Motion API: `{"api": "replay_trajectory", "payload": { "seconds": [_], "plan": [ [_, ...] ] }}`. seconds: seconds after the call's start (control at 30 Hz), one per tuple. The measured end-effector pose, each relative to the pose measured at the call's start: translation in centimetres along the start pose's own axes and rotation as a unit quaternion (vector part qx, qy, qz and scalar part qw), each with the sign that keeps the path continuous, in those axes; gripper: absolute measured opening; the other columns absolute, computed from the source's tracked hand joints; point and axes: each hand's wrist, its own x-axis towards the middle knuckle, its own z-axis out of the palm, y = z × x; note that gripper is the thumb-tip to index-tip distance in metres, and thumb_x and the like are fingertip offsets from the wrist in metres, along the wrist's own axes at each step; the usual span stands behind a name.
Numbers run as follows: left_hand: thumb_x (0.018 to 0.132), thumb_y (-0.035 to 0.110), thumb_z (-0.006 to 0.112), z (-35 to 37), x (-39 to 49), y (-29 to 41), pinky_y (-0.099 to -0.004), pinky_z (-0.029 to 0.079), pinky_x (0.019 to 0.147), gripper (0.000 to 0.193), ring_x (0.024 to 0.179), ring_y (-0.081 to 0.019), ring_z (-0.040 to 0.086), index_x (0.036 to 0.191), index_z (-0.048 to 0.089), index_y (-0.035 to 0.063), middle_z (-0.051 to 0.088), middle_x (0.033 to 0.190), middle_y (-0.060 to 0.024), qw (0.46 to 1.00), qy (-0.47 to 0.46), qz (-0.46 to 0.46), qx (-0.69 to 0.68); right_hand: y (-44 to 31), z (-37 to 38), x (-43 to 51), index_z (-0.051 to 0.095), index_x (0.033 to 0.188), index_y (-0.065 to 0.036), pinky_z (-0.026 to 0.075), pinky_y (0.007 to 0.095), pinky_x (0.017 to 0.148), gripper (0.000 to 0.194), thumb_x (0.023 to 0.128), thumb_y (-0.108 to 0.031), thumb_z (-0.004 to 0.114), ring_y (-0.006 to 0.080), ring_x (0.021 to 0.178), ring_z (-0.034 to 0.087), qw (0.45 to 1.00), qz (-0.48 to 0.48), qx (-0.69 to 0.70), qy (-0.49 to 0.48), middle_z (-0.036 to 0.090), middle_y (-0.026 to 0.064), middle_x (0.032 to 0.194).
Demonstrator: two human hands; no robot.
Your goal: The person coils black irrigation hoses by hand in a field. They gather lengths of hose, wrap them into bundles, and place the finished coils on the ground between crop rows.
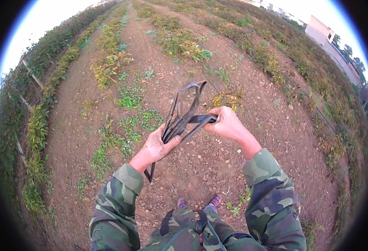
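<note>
A bundle of flat black plastic tubing or strap [177, 125], folded in long loops, is gripped at its middle by my left hand [155, 146], with the thumb across it. Loops stick up above that hand, and a short folded end hangs below it. To the right, my right hand [226, 122] pinches a doubled part of the same strip, which runs across from the bundle. Both hands are in front of my body, over bare soil.
Rows of low yellowing plants [184, 40] run away across stony soil. Green weeds [130, 102] grow just left of the hands. A dark thin line [327, 120] lies along the right row. Posts [33, 74] stand by the left hedge. My shoes [215, 200] are on the soil below.
</note>
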Motion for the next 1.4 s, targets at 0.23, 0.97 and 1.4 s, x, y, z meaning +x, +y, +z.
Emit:
{"api": "replay_trajectory", "payload": {
  "seconds": [0.23,0.97,1.4],
  "plan": [
    [0.079,0.033,0.085,0.0,0.2,0.6,-0.0289,0.050,0.078,0.048,0.084,-0.0104,0.061,0.111,0.068,0.0018,0.070,0.091,-0.0029,0.996,-0.074,-0.042,0.014,-4.6,2.8,0.7,0.069,0.099,0.000,0.047,0.0246,0.066,0.029,0.072,-0.008,0.074,0.0067,0.075,0.057,0.932,-0.023,0.361,-0.024,0.067,-0.0004,0.084],
    [0.093,0.035,0.069,-4.3,0.8,-1.2,-0.0323,0.043,0.092,0.033,0.100,-0.0128,0.058,0.113,0.071,0.0090,0.070,0.113,-0.0011,0.975,0.100,-0.001,-0.197,-6.9,-0.2,1.9,0.058,0.085,-0.013,0.032,0.0238,0.052,0.018,0.091,-0.023,0.071,0.0068,0.052,0.038,0.878,-0.029,0.478,-0.015,0.044,-0.0087,0.065],
    [0.087,0.017,0.077,0.6,1.1,-0.2,-0.0329,0.047,0.096,0.056,0.112,-0.0167,0.059,0.137,0.053,0.0061,0.066,0.121,-0.0041,0.983,-0.083,0.020,-0.160,-9.8,7.1,3.7,0.055,0.101,-0.014,0.046,0.0322,0.064,0.024,0.095,-0.037,0.060,0.0099,0.072,0.054,0.754,0.087,0.649,0.052,0.057,-0.0055,0.083]
  ]
}}
